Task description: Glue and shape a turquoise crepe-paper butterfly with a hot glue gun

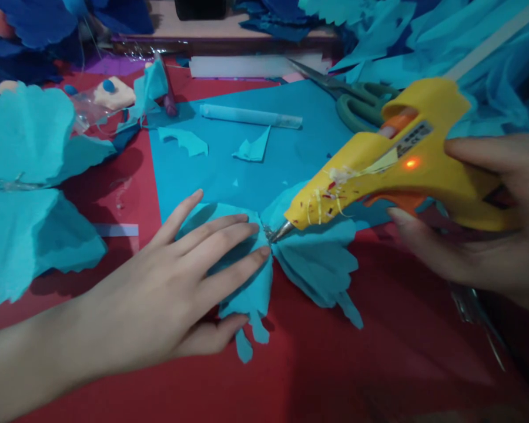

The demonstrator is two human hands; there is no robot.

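Observation:
My left hand (180,276) lies flat with fingers stretched out, pressing the left half of a turquoise paper butterfly shape (317,258) onto the red surface (335,364). My right hand (489,235) grips a yellow hot glue gun (397,164), a finger under its orange trigger. An orange light glows on the gun's side. Its metal nozzle (278,232) touches the pinched middle of the paper shape, right beside my left fingertips.
A blue paper sheet (229,170) lies behind, with a white glue stick (251,116) and paper scraps (252,150) on it. Green-handled scissors (357,100) lie at the back right. Large turquoise paper flowers (26,188) fill the left; more blue paper is piled along the back.

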